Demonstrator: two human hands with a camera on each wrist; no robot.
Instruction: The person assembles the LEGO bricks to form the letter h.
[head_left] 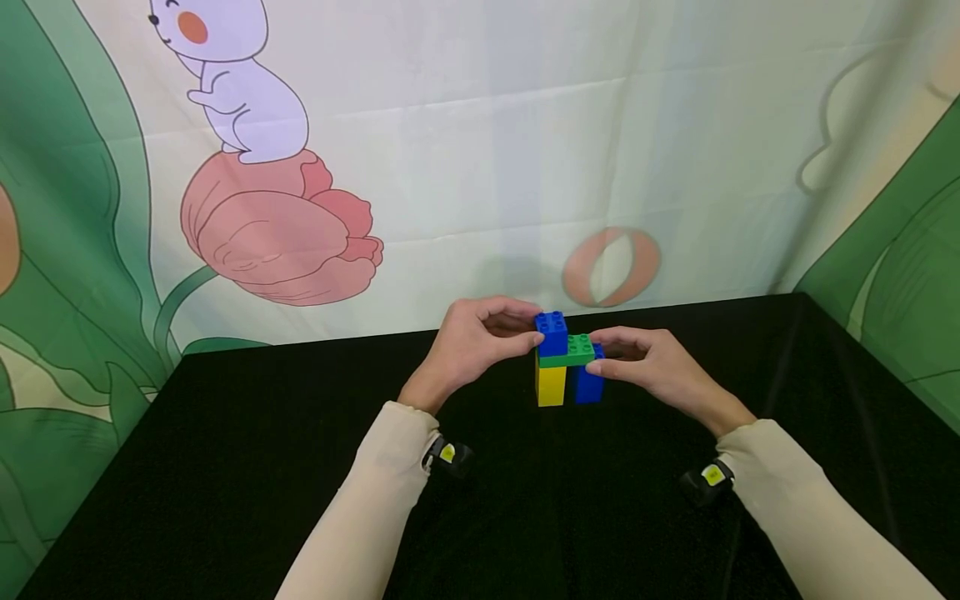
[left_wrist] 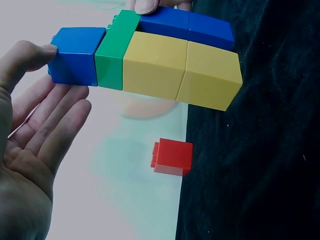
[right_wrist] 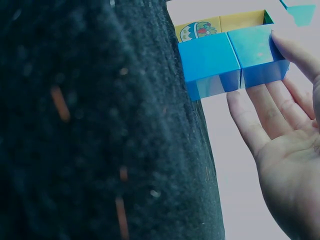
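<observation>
Toy building blocks form a small arch on the black table. A yellow column (left_wrist: pixel 183 70) of two blocks and a blue column (right_wrist: pixel 215 59) of two blocks stand side by side. Across their tops lies a green block (head_left: pixel 581 348). Over the yellow side, a blue block (head_left: pixel 553 335) sits on the green one. My left hand (head_left: pixel 480 337) pinches this top blue block between thumb and fingers. On the other side, my right hand (head_left: pixel 652 367) pinches the upper part of the blue column, thumb in front and fingers behind.
A red block (left_wrist: pixel 173 156) stands apart on the black table (head_left: pixel 300 467), near its back edge; my left hand hides it from the head view. Behind the table hangs a printed curtain (head_left: pixel 465 167). Each wrist carries a small strapped camera.
</observation>
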